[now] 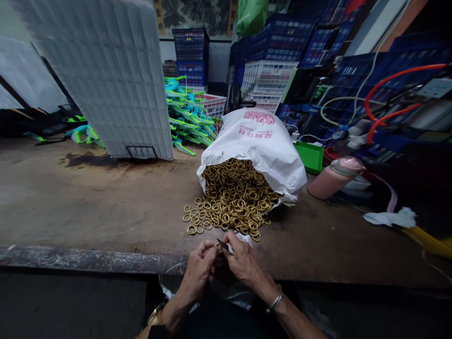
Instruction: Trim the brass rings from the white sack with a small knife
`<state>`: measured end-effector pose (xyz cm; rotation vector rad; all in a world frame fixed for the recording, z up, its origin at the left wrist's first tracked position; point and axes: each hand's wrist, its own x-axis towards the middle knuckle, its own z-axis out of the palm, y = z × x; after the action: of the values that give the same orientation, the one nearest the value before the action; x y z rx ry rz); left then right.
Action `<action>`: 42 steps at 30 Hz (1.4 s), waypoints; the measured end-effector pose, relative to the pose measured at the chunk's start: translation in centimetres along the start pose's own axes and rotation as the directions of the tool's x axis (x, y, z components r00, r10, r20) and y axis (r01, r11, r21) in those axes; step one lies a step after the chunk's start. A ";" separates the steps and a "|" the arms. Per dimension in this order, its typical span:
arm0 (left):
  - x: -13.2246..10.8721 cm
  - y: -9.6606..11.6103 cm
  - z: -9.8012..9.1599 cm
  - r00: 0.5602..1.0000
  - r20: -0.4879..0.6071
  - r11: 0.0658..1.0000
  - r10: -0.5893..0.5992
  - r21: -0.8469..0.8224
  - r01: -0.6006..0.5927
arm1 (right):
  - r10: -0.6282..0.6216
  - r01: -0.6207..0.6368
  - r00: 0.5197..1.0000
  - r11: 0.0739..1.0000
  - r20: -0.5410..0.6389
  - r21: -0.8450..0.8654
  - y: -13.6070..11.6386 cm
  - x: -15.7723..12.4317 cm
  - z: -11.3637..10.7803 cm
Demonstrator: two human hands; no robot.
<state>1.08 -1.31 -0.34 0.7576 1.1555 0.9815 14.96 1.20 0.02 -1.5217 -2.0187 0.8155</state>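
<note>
At the table's front edge my two hands are close together. My right hand (243, 263) grips a small knife, whose dark pointed blade (223, 245) points up and left toward my left fingers. My left hand (200, 266) is closed in a pinch on what looks like a gold ring, mostly hidden by the fingers. Just beyond them lies a pile of gold rings (229, 212), spilling from the open mouth of a white woven sack (247, 136) with red print. A few loose rings are scattered at the pile's left.
A tall grey-white ribbed panel (116, 84) stands on the table (106, 202) at left. Behind it are green and blue plastic pieces (190, 115). At right are a pink bottle (335, 176), a green tray (310, 157) and hoses. Stacked crates (270, 77) fill the back.
</note>
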 end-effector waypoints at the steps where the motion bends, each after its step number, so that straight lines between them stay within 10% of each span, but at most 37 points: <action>1: 0.0 0.0 0.0 1.000 0.009 1.000 0.005 0.021 -0.005 | 0.001 -0.001 1.000 0.998 0.000 0.057 -0.2 0.0 0.0; 8: -0.2 0.2 -0.1 0.943 0.045 0.915 0.329 0.232 -0.330 | 0.110 -0.129 0.991 0.930 0.075 0.343 -0.9 0.6 0.2; 16: -0.4 0.1 -0.5 0.986 0.165 0.999 -0.025 -0.038 0.031 | 0.122 -0.152 0.987 0.906 0.100 0.396 -1.1 0.9 0.4; 25: -0.3 0.0 -0.5 0.990 0.138 0.989 -0.012 -0.146 0.032 | 0.005 0.004 0.998 0.989 0.061 -0.145 0.6 -0.1 1.1; 42: -0.7 -0.5 -0.6 0.997 0.058 0.998 0.058 0.005 -0.058 | 0.071 -0.003 0.988 0.899 0.139 -0.439 0.0 0.0 0.9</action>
<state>0.57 -2.20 -0.68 0.8237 1.0927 0.9984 14.37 1.08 -0.61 -1.7861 -2.4133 0.5205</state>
